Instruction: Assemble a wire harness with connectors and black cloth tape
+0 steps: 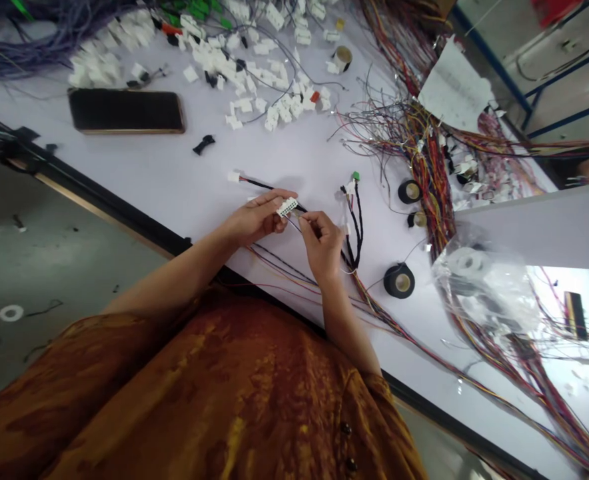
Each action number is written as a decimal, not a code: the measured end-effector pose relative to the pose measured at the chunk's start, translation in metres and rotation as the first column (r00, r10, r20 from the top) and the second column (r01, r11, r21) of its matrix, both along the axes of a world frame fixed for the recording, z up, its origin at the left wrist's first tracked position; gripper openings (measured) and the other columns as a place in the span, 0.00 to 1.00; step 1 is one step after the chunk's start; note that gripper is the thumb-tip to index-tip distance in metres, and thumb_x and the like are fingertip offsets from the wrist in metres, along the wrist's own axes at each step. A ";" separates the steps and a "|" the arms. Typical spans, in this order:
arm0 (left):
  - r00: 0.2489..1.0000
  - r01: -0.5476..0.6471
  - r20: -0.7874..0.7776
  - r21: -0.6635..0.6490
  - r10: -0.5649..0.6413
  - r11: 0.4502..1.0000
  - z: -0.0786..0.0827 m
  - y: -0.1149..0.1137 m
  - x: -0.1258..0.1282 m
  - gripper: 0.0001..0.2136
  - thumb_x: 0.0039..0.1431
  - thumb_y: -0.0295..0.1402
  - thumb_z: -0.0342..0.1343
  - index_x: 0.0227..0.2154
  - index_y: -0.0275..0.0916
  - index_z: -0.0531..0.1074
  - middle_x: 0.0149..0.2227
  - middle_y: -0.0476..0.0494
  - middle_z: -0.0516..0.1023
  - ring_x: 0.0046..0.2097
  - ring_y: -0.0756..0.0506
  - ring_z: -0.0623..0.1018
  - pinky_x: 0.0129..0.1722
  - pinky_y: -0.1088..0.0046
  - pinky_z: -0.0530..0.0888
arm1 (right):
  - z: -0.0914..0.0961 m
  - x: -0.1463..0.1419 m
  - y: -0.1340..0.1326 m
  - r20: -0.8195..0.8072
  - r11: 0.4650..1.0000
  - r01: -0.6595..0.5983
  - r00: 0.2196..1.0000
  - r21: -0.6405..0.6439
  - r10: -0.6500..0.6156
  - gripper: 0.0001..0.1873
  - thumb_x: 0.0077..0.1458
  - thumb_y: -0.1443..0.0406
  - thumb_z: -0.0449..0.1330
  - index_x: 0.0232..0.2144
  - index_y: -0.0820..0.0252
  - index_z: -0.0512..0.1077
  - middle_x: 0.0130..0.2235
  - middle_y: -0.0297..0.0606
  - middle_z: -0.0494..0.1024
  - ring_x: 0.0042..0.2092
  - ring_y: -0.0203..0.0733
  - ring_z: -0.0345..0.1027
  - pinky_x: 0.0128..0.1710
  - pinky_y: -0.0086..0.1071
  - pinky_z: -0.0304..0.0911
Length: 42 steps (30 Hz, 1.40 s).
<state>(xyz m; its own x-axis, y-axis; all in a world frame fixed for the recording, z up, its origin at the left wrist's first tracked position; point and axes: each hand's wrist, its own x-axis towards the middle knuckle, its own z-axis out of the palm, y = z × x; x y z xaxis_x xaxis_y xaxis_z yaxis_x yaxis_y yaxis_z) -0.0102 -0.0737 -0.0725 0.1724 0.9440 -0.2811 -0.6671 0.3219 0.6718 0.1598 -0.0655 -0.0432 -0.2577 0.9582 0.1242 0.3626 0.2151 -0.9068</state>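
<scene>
White plastic connector: held at the left hand's fingertips, just left of the right hand's fingers, about mid-surface.
Phone: lies flat on the white surface, up and left of the left hand.
Black-wired white plug: rests on the surface, its black wire running right toward the connector.
Left hand: fingers closed, gripping the connector from above.
Right hand: fingers pinched shut on thin wires at the connector's end.
Black wire loops: stand just right of the right hand, a green plug at their top.
Black tape roll: sits lower right of the right hand.
Multicolored wire bundle: runs along the far right, well apart from both hands.
</scene>
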 end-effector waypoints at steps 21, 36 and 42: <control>0.904 0.108 -0.427 0.204 -0.011 0.973 -0.007 -0.008 -0.007 0.11 0.60 0.38 0.62 0.43 0.40 0.76 0.28 0.50 0.71 0.26 0.53 0.70 0.27 0.79 0.70 | -0.014 -0.002 -0.011 -0.016 0.999 -0.042 0.999 -0.013 0.042 0.09 0.59 0.68 0.58 0.26 0.57 0.67 0.28 0.30 0.67 0.31 0.34 0.60 0.33 0.31 0.58; 0.734 0.211 -0.679 0.220 -0.005 0.952 -0.002 -0.013 -0.004 0.09 0.60 0.36 0.59 0.41 0.41 0.76 0.32 0.48 0.74 0.30 0.51 0.72 0.30 0.77 0.70 | -0.042 -0.008 -0.019 -0.059 0.998 0.014 0.998 -0.062 -0.018 0.19 0.61 0.49 0.53 0.24 0.51 0.64 0.28 0.33 0.68 0.33 0.39 0.60 0.38 0.37 0.61; 0.703 0.219 -0.711 0.192 -0.018 0.956 -0.003 -0.013 -0.006 0.08 0.59 0.38 0.61 0.41 0.46 0.77 0.31 0.49 0.74 0.29 0.51 0.71 0.30 0.74 0.71 | -0.049 -0.010 -0.016 -0.164 0.997 0.036 0.985 -0.068 -0.047 0.25 0.57 0.40 0.50 0.23 0.49 0.66 0.27 0.35 0.68 0.31 0.39 0.60 0.34 0.38 0.60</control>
